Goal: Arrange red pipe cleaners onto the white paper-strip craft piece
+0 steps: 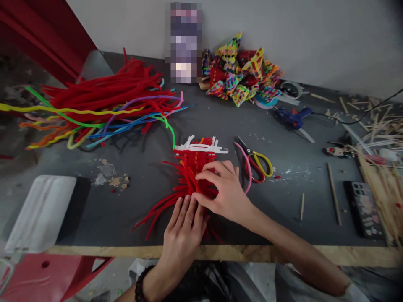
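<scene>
Red pipe cleaners woven into a strip (pixel 190 161) lie on the table, with loose ends fanning toward the lower left. White strips of tape (pixel 201 147) cross its far end, and a row of orange stitches runs down its middle. Fingers stretched flat, my left hand (pixel 185 222) presses on the near part of the weave. Just above it, my right hand (pixel 225 188) pinches a red pipe cleaner (pixel 191 174) between thumb and forefinger. Part of the weave is hidden under both hands.
Right of the weave lie scissors (pixel 255 161) and a pink pipe cleaner (pixel 245 165). A pile of pipe cleaners (pixel 107 92) fills the back left, near a white box (pixel 40 214). Colourful woven pieces (pixel 242 75), a blue glue gun (pixel 294 118), sticks (pixel 333 193) and a phone (pixel 367 209) are further right.
</scene>
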Motion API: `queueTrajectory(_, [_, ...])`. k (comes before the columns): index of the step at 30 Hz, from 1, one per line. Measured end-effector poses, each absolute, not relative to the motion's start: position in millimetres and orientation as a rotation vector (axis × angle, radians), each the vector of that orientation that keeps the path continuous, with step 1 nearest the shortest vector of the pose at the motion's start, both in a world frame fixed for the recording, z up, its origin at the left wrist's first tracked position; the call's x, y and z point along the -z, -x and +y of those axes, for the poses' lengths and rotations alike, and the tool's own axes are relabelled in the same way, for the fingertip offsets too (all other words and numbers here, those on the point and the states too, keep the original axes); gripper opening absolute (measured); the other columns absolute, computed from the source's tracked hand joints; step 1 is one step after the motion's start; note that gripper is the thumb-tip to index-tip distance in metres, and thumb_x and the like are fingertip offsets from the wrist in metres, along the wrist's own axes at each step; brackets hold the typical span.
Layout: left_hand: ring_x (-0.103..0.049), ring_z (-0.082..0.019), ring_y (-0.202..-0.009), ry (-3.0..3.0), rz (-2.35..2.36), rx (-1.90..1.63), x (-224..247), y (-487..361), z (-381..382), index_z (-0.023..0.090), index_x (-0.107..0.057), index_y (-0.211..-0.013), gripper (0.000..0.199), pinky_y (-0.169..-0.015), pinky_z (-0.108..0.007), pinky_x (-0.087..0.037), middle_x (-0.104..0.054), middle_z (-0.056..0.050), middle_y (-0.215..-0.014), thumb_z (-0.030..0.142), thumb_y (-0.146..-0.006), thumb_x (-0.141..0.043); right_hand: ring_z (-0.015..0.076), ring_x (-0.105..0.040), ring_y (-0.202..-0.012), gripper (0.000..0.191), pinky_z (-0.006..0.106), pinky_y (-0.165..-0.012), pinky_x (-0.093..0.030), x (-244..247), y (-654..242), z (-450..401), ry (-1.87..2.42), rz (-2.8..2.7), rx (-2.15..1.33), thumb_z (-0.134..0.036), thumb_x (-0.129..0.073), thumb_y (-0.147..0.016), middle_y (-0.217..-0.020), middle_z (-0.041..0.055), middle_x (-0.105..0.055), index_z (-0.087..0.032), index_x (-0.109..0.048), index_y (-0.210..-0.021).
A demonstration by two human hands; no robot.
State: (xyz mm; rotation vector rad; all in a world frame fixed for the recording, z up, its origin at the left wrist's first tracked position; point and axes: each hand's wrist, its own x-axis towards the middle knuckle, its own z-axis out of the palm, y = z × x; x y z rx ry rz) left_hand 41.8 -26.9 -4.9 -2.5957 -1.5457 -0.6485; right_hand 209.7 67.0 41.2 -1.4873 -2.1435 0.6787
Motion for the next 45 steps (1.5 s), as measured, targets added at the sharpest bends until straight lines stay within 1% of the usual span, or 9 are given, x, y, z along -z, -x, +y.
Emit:
queueTrajectory(4, [-0.069, -0.029, -0.127, 2.597, -1.564, 0.635, 5, -42, -27, 0.009, -0.067, -0.134, 0.037, -0.110, -0.048, -0.057, -0.069, -0.015, -0.139, 0.025, -0.101, -0.064, 0.0231, -0.056, -0.107, 0.013, 0.043, -0.087, -0.032, -36, -206, 68, 1.560, -2.082, -0.626, -0.024, -0.079, -0.086, -0.109, -0.0003, -0.071, -0.022, -0.066, -0.088])
queueTrajectory(7, [-0.068, -0.029, -0.127, 2.588, -1.574, 0.627, 4, -42, -27, 0.009, -0.065, -0.137, 0.041, -0.111, -0.047, -0.056, -0.069, -0.015, -0.139, 0.026, -0.101, -0.065, 0.0230, -0.057, -0.103, 0.015, 0.045, -0.088, -0.030, -38, -212, 66, 1.570, -2.073, -0.546, -0.029, -0.074, -0.091, -0.103, -0.0002, -0.072, -0.022, -0.066, -0.081])
queueTrajectory(10, [-0.068, -0.028, -0.127, 2.582, -1.571, 0.637, 3, -42, -26, 0.010, -0.065, -0.138, 0.042, -0.113, -0.044, -0.054, -0.069, -0.014, -0.139, 0.027, -0.099, -0.067, 0.0203, -0.059, -0.095, 0.024, 0.044, -0.087, -0.033, -42, -222, 62, 1.511, -1.982, -0.678, -0.029, -0.063, -0.100, -0.095, 0.0002, -0.072, -0.023, -0.069, -0.077])
queueTrajectory(13, [-0.069, -0.027, -0.127, 2.600, -1.574, 0.666, 1, -41, -25, 0.011, -0.065, -0.138, 0.042, -0.116, -0.042, -0.051, -0.070, -0.013, -0.139, 0.027, -0.099, -0.068, 0.0183, -0.061, -0.089, 0.026, 0.040, -0.083, -0.039, -44, -231, 53, 1.366, -1.879, -0.827, -0.029, -0.056, -0.104, -0.090, 0.0003, -0.071, -0.026, -0.077, -0.088])
queueTrajectory(17, [-0.069, -0.026, -0.126, 2.634, -1.574, 0.693, -1, -37, -22, 0.012, -0.068, -0.134, 0.038, -0.117, -0.040, -0.050, -0.070, -0.011, -0.138, 0.027, -0.098, -0.069, 0.0176, -0.065, -0.084, 0.012, 0.038, -0.083, -0.045, -38, -230, 41, 1.317, -1.946, -0.701, -0.031, -0.069, -0.097, -0.091, -0.0004, -0.074, -0.029, -0.079, -0.103])
queueTrajectory(21, [-0.071, -0.025, -0.124, 2.649, -1.570, 0.703, -2, -34, -19, 0.015, -0.071, -0.131, 0.036, -0.115, -0.038, -0.052, -0.071, -0.012, -0.137, 0.026, -0.097, -0.070, 0.0169, -0.069, -0.087, 0.015, 0.036, -0.085, -0.049, -23, -224, 33, 1.452, -1.990, -0.654, -0.030, -0.067, -0.099, -0.096, 0.0002, -0.076, -0.028, -0.079, -0.109])
queueTrajectory(28, [-0.071, -0.025, -0.122, 2.648, -1.564, 0.705, -4, -32, -16, 0.020, -0.074, -0.126, 0.031, -0.111, -0.038, -0.056, -0.071, -0.010, -0.137, 0.029, -0.096, -0.071, 0.0164, -0.067, -0.078, 0.013, 0.035, -0.076, -0.043, -18, -225, 27, 1.443, -2.147, -0.374, -0.026, -0.066, -0.100, -0.088, 0.0004, -0.076, -0.024, -0.078, -0.097])
queueTrajectory(38, [-0.068, -0.027, -0.128, 2.667, -1.513, 0.645, -3, -31, -20, 0.017, -0.072, -0.129, 0.033, -0.115, -0.040, -0.053, -0.068, -0.012, -0.141, 0.022, -0.097, -0.068, 0.0157, -0.065, -0.075, 0.021, 0.037, -0.067, -0.037, -15, -231, 14, 1.236, -2.412, -0.066, -0.014, -0.067, -0.097, -0.098, 0.0012, -0.078, -0.019, -0.073, -0.116])
queueTrajectory(45, [-0.067, -0.027, -0.129, 2.684, -1.477, 0.688, -6, -31, -18, 0.018, -0.071, -0.130, 0.034, -0.115, -0.041, -0.054, -0.067, -0.004, -0.143, 0.025, -0.097, -0.070, 0.0151, -0.063, -0.072, 0.017, 0.037, -0.065, -0.035, -14, -235, 21, 1.201, -2.440, -0.078, -0.015, -0.062, -0.099, -0.094, 0.0005, -0.077, -0.021, -0.074, -0.110])
